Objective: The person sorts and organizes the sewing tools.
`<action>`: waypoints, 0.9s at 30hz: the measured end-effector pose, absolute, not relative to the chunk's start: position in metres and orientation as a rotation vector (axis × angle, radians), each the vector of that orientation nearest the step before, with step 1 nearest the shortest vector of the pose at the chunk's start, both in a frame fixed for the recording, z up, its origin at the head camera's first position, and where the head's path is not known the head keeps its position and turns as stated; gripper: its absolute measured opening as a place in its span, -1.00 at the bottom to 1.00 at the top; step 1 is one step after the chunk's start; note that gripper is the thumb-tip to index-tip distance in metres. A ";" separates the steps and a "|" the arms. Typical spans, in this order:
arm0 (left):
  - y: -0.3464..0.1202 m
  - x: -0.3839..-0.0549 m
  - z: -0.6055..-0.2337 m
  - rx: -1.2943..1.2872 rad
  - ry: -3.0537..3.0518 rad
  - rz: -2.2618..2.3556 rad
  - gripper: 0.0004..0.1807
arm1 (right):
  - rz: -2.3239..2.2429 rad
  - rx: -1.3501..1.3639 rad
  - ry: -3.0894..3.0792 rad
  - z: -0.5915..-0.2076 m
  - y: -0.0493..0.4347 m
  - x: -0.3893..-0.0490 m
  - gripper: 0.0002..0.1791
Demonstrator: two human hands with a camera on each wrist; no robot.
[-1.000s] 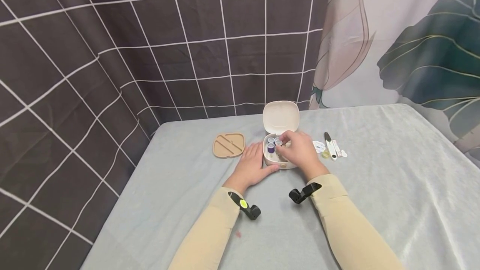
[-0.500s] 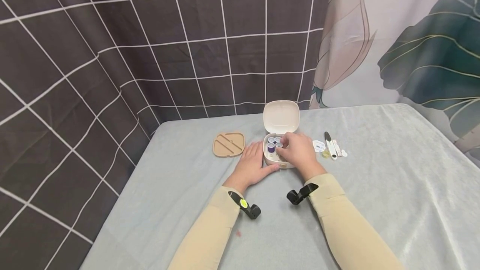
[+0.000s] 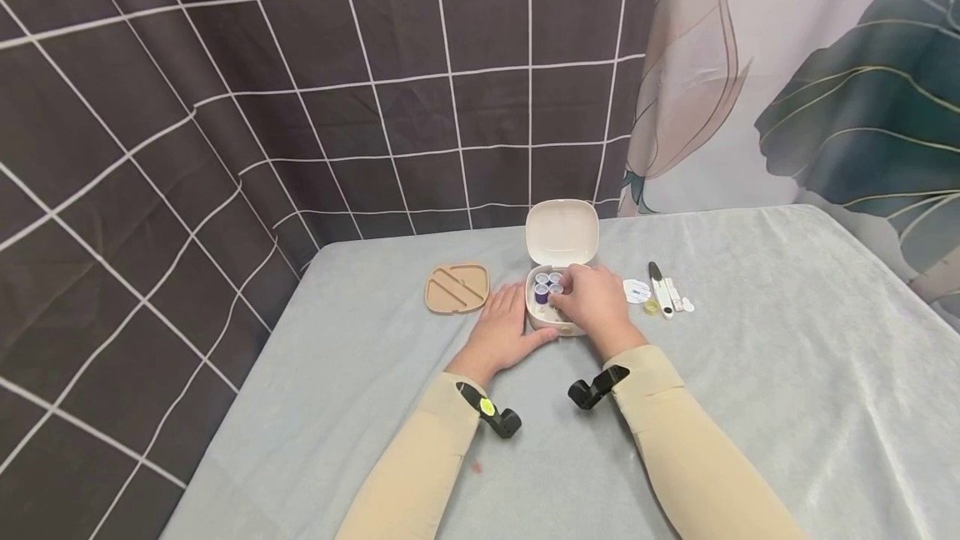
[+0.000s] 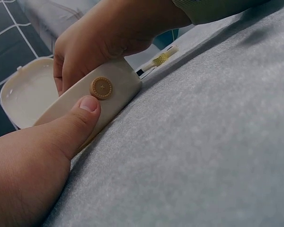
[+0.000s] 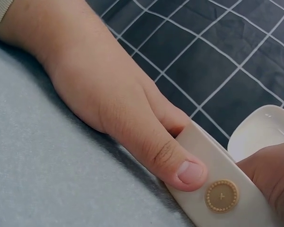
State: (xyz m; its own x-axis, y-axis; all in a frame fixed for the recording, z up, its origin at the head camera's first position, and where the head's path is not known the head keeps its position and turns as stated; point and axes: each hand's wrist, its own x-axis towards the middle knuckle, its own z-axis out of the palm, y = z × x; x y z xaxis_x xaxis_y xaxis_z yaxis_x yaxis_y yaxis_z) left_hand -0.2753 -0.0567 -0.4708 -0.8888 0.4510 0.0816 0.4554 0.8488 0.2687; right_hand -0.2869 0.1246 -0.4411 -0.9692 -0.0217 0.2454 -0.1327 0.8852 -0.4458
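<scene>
**Cream box [image 4: 123, 85] open and occupied; loose pieces outside**

The box stands towards the far edge of a cloth-covered table [image 3: 787, 373], its lid [image 3: 562, 232] raised at the back; within it, 4 upright spools with pale tops form a 2-by-2 cluster; the rear left spool [image 3: 542, 278], rear right spool [image 3: 555, 278] and front left spool [image 3: 542, 296] appear to stand free. The right hand [image 3: 598, 302] reaches in from the right and seems to pinch the front right spool [image 3: 556, 291] between thumb and fingers; the fingertips are small in the head view and hidden in both wrist views, so the exact contact is hard to judge. The left hand [image 3: 501, 330] grasps nothing; its extended fingers lie along the box's left side, and its thumb rests on the front wall, just beside the round tan button [image 5: 221, 196], apparently to steady the box.

Progress, judged from the layout: 4 spools are already inside, and adjusting the front right spool appears to be the step in hand; the tan tray [image 3: 457, 288] lies apart at left, not in the box; outside at right are a white round card [image 3: 637, 291], a yellow ring [image 3: 651, 307], a black-and-white tool [image 3: 661, 290], a narrow strip [image 3: 673, 294] and a small white piece [image 3: 687, 305]; the lid is not yet closed.
</scene>
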 end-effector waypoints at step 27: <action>-0.057 -0.276 -0.471 -0.741 -2.997 -0.459 0.09 | 0.898 0.243 -2.671 -0.414 0.167 -0.281 -0.57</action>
State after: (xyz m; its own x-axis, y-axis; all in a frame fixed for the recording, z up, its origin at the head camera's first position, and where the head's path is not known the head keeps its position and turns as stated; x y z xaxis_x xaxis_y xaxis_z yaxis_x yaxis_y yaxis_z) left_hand -0.2755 -0.0574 -0.4709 -0.8871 0.4529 0.0891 0.4588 0.8440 0.2776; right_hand -0.2808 0.1674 -0.4145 -0.9371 -0.0609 0.3438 -0.2563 0.7887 -0.5588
